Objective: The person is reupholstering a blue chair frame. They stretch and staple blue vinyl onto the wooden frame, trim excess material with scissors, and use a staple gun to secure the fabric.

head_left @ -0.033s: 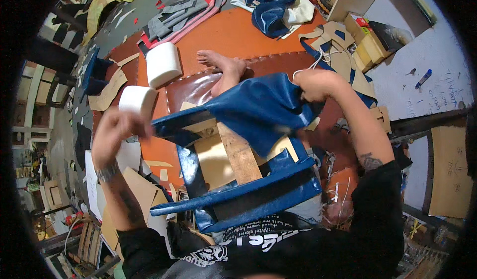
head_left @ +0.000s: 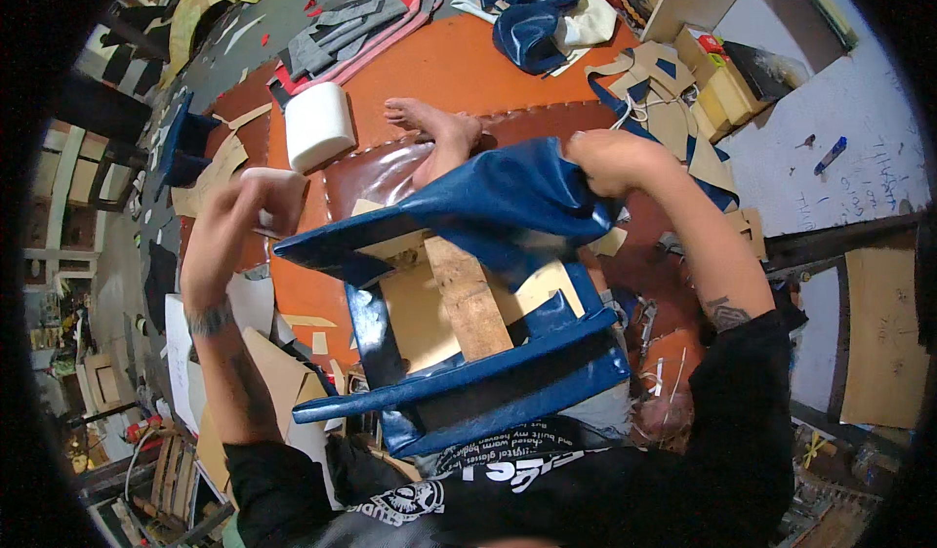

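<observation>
Across my lap lies a wooden frame partly covered in dark blue leatherette (head_left: 459, 387), with a bare wood slat (head_left: 467, 299) running through its opening. A loose blue leatherette piece (head_left: 508, 192) drapes over the far side of the frame. My right hand (head_left: 607, 162) is closed on the upper right part of that piece, its fingers partly hidden. Raised off the frame's far left corner, my left hand (head_left: 239, 202) has curled fingers, somewhat blurred. Whatever it may hold cannot be made out. Behind it is a white padded block (head_left: 288, 192), partly covered by the hand.
Another white padded block (head_left: 320, 128) sits on the orange and brown covering (head_left: 410, 60). Grey and red cloth pieces (head_left: 356, 31), blue and white material (head_left: 537, 21) and tan cut pieces (head_left: 659, 75) lie farther off. A blue pen (head_left: 831, 155) rests on the white board at right.
My left hand has moved away from the frame's far left corner, up and to the left. That blue corner has shifted slightly left. My right hand still grips the leatherette, moved slightly.
</observation>
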{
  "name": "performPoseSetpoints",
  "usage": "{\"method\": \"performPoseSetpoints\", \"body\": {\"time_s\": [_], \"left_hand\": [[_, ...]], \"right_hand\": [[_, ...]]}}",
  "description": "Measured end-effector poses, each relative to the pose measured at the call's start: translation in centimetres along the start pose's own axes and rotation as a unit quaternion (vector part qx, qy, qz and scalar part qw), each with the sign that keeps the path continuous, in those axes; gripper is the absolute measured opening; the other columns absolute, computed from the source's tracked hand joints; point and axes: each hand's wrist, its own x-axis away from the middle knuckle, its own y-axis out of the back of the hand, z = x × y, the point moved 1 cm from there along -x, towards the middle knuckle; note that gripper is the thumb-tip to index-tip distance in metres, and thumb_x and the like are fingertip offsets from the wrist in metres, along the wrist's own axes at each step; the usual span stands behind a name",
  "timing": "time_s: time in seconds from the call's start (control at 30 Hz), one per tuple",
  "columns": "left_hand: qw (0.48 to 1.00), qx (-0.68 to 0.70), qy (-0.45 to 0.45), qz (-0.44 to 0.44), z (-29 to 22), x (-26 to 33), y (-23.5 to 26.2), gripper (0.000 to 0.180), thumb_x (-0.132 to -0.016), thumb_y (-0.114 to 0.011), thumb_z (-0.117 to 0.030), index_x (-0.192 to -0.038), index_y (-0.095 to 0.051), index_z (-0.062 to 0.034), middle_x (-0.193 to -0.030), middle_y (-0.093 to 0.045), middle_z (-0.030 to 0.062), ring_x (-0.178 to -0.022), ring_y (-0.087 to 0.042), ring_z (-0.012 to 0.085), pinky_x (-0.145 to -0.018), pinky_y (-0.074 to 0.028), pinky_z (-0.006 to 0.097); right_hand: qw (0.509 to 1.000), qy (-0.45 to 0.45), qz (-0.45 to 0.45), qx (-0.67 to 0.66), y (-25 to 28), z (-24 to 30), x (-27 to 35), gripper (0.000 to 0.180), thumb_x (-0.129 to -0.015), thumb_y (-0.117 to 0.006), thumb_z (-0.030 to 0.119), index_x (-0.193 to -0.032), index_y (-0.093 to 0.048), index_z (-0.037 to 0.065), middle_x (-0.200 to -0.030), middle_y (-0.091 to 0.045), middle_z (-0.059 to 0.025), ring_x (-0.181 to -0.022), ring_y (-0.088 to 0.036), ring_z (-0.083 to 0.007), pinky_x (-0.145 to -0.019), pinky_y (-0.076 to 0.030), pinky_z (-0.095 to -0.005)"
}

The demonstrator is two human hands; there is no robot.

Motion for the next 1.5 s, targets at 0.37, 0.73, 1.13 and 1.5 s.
{"method": "performPoseSetpoints", "body": {"time_s": [0.37, 0.73, 1.13, 1.5], "left_hand": [[0.866, -0.170, 0.103, 0.459, 11.0, -18.6, -17.2, 0.053, -0.104, -0.057, -0.046, -0.127, -0.076, -0.0016, -0.120, -0.079, 0.0084, -0.109, -0.073, 0.0238, -0.101, -0.053, 0.042], [0.936, -0.233, -0.095, -0.245, 2.4, -4.4, -8.2, 0.030, -0.104, -0.072, -0.026, -0.114, -0.065, 0.0016, -0.095, -0.077, 0.0166, -0.078, -0.070, 0.0192, -0.074, -0.054, 0.034], [0.914, 0.167, 0.024, -0.368, 12.3, 3.3, -6.9, 0.039, -0.108, -0.065, -0.035, -0.126, -0.065, -0.0008, -0.111, -0.070, 0.0075, -0.100, -0.066, 0.0177, -0.089, -0.053, 0.031], [0.904, 0.327, -0.179, -0.208, 5.3, 10.9, -10.9, 0.077, -0.098, -0.071, -0.002, -0.166, -0.035, -0.0078, -0.153, -0.052, 0.0157, -0.128, -0.060, 0.0219, -0.111, -0.051, 0.038]], "right_hand": [[0.932, 0.109, -0.332, -0.095, -4.5, 1.3, 0.3, 0.040, -0.080, -0.067, -0.004, -0.112, -0.082, 0.015, -0.133, -0.072, -0.0049, -0.126, -0.060, -0.0311, -0.108, -0.046, -0.0481], [0.461, 0.079, -0.318, -0.825, -16.2, 4.9, -4.6, 0.087, -0.094, -0.082, 0.049, -0.157, -0.044, 0.003, -0.145, -0.059, -0.0131, -0.134, -0.055, -0.0225, -0.115, -0.042, -0.0372], [0.633, 0.012, -0.394, -0.666, -14.7, 7.7, -3.9, 0.046, -0.087, -0.092, 0.030, -0.118, -0.069, 0.004, -0.104, -0.073, -0.0049, -0.098, -0.068, -0.0136, -0.089, -0.056, -0.0319], [0.616, 0.047, -0.402, -0.676, -15.7, 6.3, 4.5, 0.038, -0.096, -0.084, 0.033, -0.119, -0.070, 0.006, -0.105, -0.071, -0.0025, -0.100, -0.065, -0.0118, -0.092, -0.052, -0.0296]]}}
